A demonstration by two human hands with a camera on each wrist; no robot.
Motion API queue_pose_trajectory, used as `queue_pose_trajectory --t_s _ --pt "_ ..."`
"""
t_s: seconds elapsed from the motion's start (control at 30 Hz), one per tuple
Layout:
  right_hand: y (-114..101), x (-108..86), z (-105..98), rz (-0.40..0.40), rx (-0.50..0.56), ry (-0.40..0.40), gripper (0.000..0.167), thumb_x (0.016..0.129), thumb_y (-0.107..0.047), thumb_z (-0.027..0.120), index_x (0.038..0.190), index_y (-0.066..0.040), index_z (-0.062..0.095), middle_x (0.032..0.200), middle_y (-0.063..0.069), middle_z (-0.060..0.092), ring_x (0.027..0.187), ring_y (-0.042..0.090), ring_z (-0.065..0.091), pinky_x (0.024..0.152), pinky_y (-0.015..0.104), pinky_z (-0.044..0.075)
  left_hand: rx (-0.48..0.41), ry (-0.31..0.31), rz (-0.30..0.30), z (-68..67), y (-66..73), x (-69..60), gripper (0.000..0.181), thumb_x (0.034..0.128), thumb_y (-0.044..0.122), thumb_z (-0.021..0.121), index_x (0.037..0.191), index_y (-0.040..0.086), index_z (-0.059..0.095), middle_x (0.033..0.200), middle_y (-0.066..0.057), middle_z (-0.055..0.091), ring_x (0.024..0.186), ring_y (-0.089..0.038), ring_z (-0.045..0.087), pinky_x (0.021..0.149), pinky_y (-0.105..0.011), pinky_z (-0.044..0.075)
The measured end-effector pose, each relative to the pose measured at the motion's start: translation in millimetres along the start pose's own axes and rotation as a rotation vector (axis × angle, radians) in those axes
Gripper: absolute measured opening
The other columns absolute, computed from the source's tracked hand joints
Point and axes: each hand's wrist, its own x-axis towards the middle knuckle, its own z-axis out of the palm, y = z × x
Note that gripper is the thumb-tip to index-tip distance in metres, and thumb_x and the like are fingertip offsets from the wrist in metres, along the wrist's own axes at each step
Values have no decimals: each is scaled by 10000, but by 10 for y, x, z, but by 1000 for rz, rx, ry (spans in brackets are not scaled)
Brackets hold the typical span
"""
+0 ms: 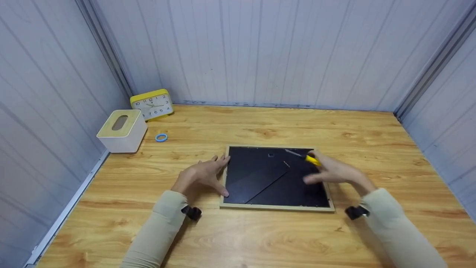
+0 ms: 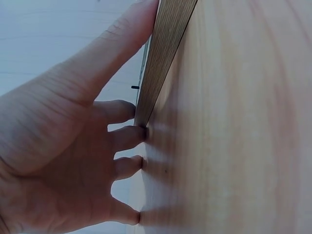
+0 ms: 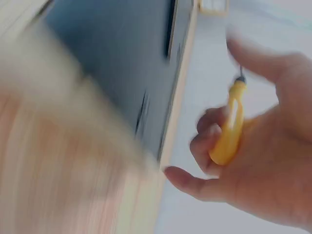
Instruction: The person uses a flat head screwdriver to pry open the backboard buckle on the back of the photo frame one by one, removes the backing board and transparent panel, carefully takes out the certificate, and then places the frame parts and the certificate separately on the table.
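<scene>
Black-backed, pale-wood rectangular frame (image 1: 277,180), diagonal line across back, flat on table (image 1: 260,128). Left hand (image 1: 204,173) spread wide at its edge; right hand (image 1: 336,171) holding slim yellow-handled tool (image 1: 311,160).

A small panelled booth or partitioned work cubicle; the pictures do not tell what kind of building holds it. The left wall (image 1: 41,96), far wall (image 1: 282,56) and right wall (image 1: 453,134) are pale sheets with vertical seams, more like prefabricated cladding than plaster, and a metal strip (image 1: 106,48) covers the far left corner. They close in a broad surface (image 1: 267,245) with a wood-grain finish. Near the far left corner, a yellow-rimmed clock (image 1: 158,106) and a white tissue box (image 1: 124,143) with a wood-look top give a homely or office touch, while the yellow-handled tool (image 1: 311,160) over the wood-edged frame (image 1: 256,178) suits a workbench.
</scene>
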Motion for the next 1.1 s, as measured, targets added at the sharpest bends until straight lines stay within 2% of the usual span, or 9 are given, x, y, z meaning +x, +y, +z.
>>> queue_pose_trajectory --t_s 0.07,0.13,0.37,0.5,0.67,0.8,0.87,0.93,1.1 --pt "115 -152 -41 -13 5 -72 1281 791 -378 855 1569 39 -74 1601 341 50 1446 495 168 1127 629 203 -3 6 3 -9 9 -17 1319 679 605 854 1626 175 43 1669 -80 11 1518 -321 -33 1124 -696 42" --pt "196 -256 -42 -20 2 -141 1410 717 -339 910 1544 40 -167 1606 327 -55 1464 485 74 1144 613 152 -5 7 8 -11 18 -35 1318 681 604 854 1626 176 41 1669 -76 5 1518 -319 -33 1125 -693 42" --pt "247 -308 13 53 -98 -161 1376 625 -362 948 1550 116 48 1588 341 146 1445 483 186 1120 596 250 4 -4 6 -45 32 -17 1331 667 629 847 1626 190 35 1670 -62 -7 1518 -312 -42 1139 -672 61" --pt "244 -273 -28 84 -112 -180 1345 625 -327 954 1563 88 84 1583 327 191 1439 467 221 1109 579 288 62 5 -51 -40 152 -37 1319 660 622 853 1625 184 68 1671 -58 43 1519 -323 22 1169 -583 156" --pt "310 -223 -189 132 -96 -181 1250 676 -217 937 1573 60 111 1572 328 224 1412 495 261 1072 590 344 268 31 -170 63 510 -151 1319 635 737 798 1602 72 196 1622 -164 250 1457 -379 280 1127 -542 304" --pt "382 -184 -307 152 -86 -142 1118 716 -181 913 1539 99 210 1488 364 353 1338 532 368 1042 618 368 366 37 -191 99 717 -252 1302 633 827 714 1542 -20 323 1411 -210 541 1226 -337 558 1044 -527 412" --pt "370 -208 -295 163 -85 -123 1084 732 -197 903 1530 101 234 1434 354 428 1293 524 430 1024 619 391 311 54 -165 45 685 -274 1240 669 809 702 1538 -3 349 1218 -152 664 960 -237 631 899 -439 505" --pt "300 -258 -224 162 -125 -99 1043 771 -238 880 1522 111 246 1382 334 488 1245 489 490 1006 612 412 208 88 -147 -42 569 -282 1146 732 746 708 1564 57 324 1245 -121 664 943 -195 632 867 -397 522" --pt "-32 -338 74 136 -270 -17 958 877 -461 754 1512 98 306 1296 297 572 1149 419 576 971 600 435 34 234 -51 -173 159 -193 829 927 499 672 1582 136 316 1484 -110 503 1304 -294 518 1059 -461 418"
